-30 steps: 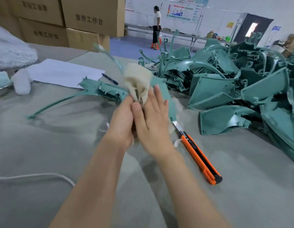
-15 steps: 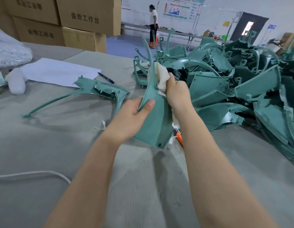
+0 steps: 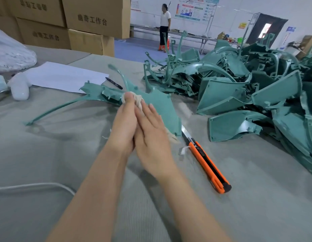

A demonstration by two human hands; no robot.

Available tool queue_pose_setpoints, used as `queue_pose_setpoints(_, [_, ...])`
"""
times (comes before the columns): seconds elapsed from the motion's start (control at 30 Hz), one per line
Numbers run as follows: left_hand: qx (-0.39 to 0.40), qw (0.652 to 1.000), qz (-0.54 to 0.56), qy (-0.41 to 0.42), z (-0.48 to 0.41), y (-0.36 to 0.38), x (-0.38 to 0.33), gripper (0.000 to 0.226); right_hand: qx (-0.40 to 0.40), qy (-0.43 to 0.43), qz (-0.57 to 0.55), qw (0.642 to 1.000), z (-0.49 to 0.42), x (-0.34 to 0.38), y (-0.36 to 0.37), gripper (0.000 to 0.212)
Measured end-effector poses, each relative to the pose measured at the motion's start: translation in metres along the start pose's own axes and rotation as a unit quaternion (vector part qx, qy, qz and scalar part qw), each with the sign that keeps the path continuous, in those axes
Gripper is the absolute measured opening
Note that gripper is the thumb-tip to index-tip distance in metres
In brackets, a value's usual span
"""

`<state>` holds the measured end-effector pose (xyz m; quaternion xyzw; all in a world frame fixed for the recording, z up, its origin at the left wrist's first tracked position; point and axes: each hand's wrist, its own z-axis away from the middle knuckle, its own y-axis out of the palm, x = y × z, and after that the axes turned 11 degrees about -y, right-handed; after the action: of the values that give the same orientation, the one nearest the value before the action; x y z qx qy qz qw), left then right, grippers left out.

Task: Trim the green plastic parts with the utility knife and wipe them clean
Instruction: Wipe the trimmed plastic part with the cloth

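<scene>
Both hands meet palm to palm over the middle of the table (image 3: pixel 46 154), whose grey cover is ribbed like felt. The right hand (image 3: pixel 150 135) lies flat, fingers straight and close together, pressing a cream cloth (image 3: pixel 137 100) against a green part (image 3: pixel 164 109). The cloth is soft and crumpled, bunched above the fingertips, with a frayed scrap showing below the palm.

The left hand (image 3: pixel 124 123) backs the part from the other side. One straight fingertip reaches the cloth, but its other fingers are hidden, so I cannot tell whether they curl.

The part is smooth matte plastic, a broad curved panel narrowing to a thin hooked stem at the top. Its lower corner sits just beside the blade of the knife (image 3: pixel 208 165). The knife lies flat to the right of the hands, orange and black, its steel blade run out toward the far edge.

Behind the hands a second green part (image 3: pixel 97 95) lies on the table, one long thin arm sweeping left. A tangled pile of green parts (image 3: pixel 248 88) fills the right side up to the far right corner.

Toward the far left corner lie a sheet of paper (image 3: pixel 64 75), a black pen (image 3: pixel 114 82) at its edge, a white bottle (image 3: pixel 20 88) and a clear bag (image 3: pixel 10 53). Brown cardboard boxes (image 3: pixel 95 16) stand stacked beyond the far edge. A white cord (image 3: pixel 34 185) crosses the near left.
</scene>
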<state>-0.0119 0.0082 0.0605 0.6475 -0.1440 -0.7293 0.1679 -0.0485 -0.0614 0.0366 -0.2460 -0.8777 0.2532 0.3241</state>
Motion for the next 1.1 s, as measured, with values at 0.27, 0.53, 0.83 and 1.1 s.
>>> queue_pose_setpoints(0.27, [0.024,0.999,-0.023,0.029,0.0,0.003,0.0,0.04,-0.024,0.114,-0.058,0.992,-0.017,-0.003,0.0,0.051])
queue_pose_setpoints(0.53, [0.008,0.995,0.092,0.037,0.001,0.004,-0.004,0.016,-0.085,0.061,0.03,0.994,-0.003,-0.028,-0.018,0.041])
queue_pose_setpoints(0.83, [-0.047,0.952,-0.159,0.258,0.007,0.016,0.005,0.034,-0.258,0.183,-0.223,0.922,-0.026,-0.004,-0.062,0.048])
queue_pose_setpoints(1.1, [0.068,0.788,-0.523,0.317,0.013,0.015,0.019,0.065,-0.279,0.212,-0.122,0.928,-0.027,-0.031,-0.059,0.032])
